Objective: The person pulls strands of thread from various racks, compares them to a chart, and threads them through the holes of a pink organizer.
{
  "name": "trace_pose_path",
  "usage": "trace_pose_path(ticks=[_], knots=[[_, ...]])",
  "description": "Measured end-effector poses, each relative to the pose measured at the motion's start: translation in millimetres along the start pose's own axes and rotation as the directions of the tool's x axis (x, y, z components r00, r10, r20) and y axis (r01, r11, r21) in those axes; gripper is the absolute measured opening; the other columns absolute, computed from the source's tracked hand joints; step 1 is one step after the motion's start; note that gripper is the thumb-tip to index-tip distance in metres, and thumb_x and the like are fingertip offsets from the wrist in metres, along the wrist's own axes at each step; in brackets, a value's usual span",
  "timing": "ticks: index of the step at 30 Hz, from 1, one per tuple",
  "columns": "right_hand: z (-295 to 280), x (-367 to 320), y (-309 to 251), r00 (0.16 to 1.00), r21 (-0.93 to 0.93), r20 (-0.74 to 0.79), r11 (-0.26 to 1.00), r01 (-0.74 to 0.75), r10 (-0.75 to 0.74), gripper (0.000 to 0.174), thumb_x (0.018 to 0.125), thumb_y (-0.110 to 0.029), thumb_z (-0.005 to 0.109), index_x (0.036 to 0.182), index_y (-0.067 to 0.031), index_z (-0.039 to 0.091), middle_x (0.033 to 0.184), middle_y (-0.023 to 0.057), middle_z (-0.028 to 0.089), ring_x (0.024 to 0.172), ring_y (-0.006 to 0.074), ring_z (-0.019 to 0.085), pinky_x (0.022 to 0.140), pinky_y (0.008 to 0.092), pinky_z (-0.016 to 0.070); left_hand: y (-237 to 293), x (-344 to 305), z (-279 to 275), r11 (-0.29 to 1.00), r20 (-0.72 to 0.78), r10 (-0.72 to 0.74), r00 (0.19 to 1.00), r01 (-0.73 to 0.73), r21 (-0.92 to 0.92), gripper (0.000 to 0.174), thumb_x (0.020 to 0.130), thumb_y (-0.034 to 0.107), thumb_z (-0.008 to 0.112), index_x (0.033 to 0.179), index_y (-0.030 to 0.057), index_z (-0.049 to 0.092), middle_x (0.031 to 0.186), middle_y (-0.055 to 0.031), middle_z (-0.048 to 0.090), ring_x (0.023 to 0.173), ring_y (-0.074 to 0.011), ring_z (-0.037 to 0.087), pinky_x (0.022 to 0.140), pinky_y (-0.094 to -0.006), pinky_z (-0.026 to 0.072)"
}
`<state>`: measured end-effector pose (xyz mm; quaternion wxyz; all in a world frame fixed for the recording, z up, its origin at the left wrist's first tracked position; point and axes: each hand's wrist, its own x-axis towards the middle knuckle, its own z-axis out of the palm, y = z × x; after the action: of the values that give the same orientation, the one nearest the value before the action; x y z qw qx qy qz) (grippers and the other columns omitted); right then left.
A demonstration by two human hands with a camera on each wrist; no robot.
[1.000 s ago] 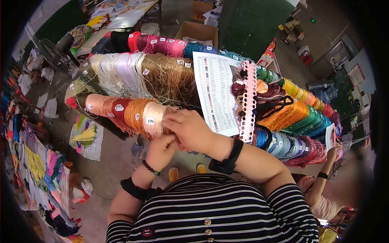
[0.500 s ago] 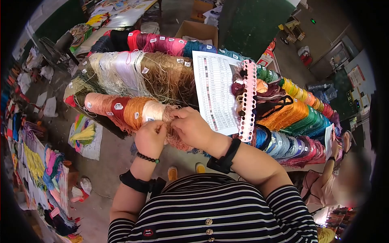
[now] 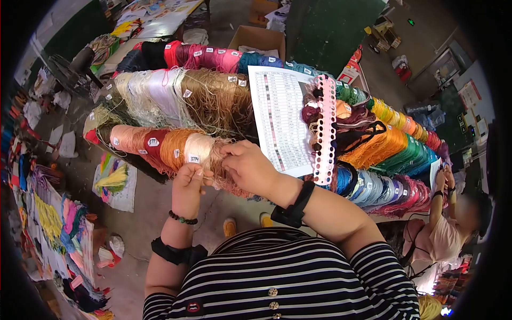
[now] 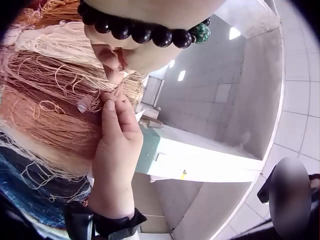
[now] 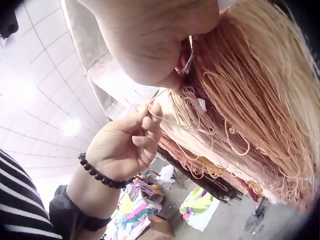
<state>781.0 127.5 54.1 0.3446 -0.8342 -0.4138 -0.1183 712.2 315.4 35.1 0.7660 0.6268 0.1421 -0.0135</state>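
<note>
My left hand, with a dark bead bracelet, pinches a thin pinkish thread between thumb and fingertips. To its right, my right hand has curled fingers at the dusty-pink thread bundle; in the left wrist view its thumb and forefinger pinch strands. The bundle hangs on a rack among cream thread tagged 3774, orange thread and dark red thread. Loose strands loop out of the dusty-pink bundle near both hands. The right fingertips are hidden in the right wrist view.
A printed chart and a pink holed strip with thread tufts lie across the rack to the right. More coloured bundles run beyond them. Another person stands at the far right. A cardboard box sits behind.
My left hand has moved left and down from beside the right hand, drawing a thread. The right hand stays at the dusty-pink bundle. The other person at the right has shifted.
</note>
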Motion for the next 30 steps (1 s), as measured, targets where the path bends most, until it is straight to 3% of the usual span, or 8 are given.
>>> trace_pose_path(ticks=[1,7,10,16,22,30], knots=[[0,0,0,1.0,0.001,0.0,1.0,-0.001,0.001,0.012,0.068,-0.001,0.067,0.08,-0.0053,0.067,0.104,0.0091,0.062,0.093,0.0318,0.057,0.083,0.0408,0.0464,1,0,0,0.998,-0.004,-0.05,0.999,0.049,-0.031,0.006,0.097,0.012,0.051,0.097,0.0079,0.055,0.088,-0.0043,0.066,0.067,-0.0063,0.057,0.055,-0.0179,0.0416],[0,-1,-1,1.0,-0.001,-0.006,1.0,-0.008,0.008,0.013,0.069,-0.001,0.067,0.081,-0.0052,0.067,0.104,0.0094,0.062,0.095,0.0322,0.056,0.083,0.0406,0.0462,-13,2,-9,0.999,0.052,-0.032,0.998,0.031,0.004,0.009,0.093,0.009,0.057,0.1,0.0034,0.059,0.084,-0.0035,0.065,0.069,-0.006,0.058,0.058,-0.0182,0.0432],[0,-1,0,1.0,0.006,-0.007,1.0,-0.007,0.007,0.013,0.069,-0.001,0.067,0.081,-0.0049,0.067,0.104,0.0096,0.062,0.095,0.0322,0.056,0.084,0.0406,0.046,-24,9,-1,0.952,-0.001,0.221,0.975,-0.216,0.218,0.017,0.087,0.01,0.065,0.101,-0.0008,0.064,0.073,-0.0003,0.062,0.062,-0.003,0.052,0.055,-0.0191,0.041],[0,-2,1,1.0,0.008,0.004,1.0,-0.005,0.005,0.013,0.069,-0.001,0.067,0.081,-0.0046,0.067,0.104,0.0098,0.062,0.095,0.0321,0.056,0.084,0.0408,0.046,-9,8,19,0.862,-0.105,0.271,0.957,-0.192,0.469,0.016,0.085,0.009,0.068,0.096,-0.002,0.068,0.064,0.004,0.058,0.057,-0.0016,0.047,0.052,-0.0206,0.0388],[0,-3,1,1.0,0.016,-0.007,1.0,-0.006,0.006,0.013,0.069,-0.002,0.067,0.081,-0.0047,0.067,0.105,0.0099,0.062,0.096,0.0323,0.056,0.084,0.0414,0.0459,-19,12,16,0.909,-0.105,0.261,0.96,-0.208,0.362,0.014,0.088,0.01,0.065,0.094,-0.0026,0.066,0.063,0.0053,0.056,0.056,-0.0018,0.045,0.051,-0.021,0.0378],[0,-3,0,1.0,-0.001,0.0,1.0,-0.009,0.009,0.012,0.069,-0.002,0.067,0.081,-0.005,0.067,0.105,0.0097,0.062,0.096,0.0321,0.057,0.084,0.0408,0.0462,-26,8,4,0.958,-0.05,0.272,0.961,-0.266,0.106,0.006,0.093,0.008,0.057,0.095,0.0019,0.06,0.077,0.0028,0.056,0.066,-0.0026,0.047,0.059,-0.0187,0.0393]])
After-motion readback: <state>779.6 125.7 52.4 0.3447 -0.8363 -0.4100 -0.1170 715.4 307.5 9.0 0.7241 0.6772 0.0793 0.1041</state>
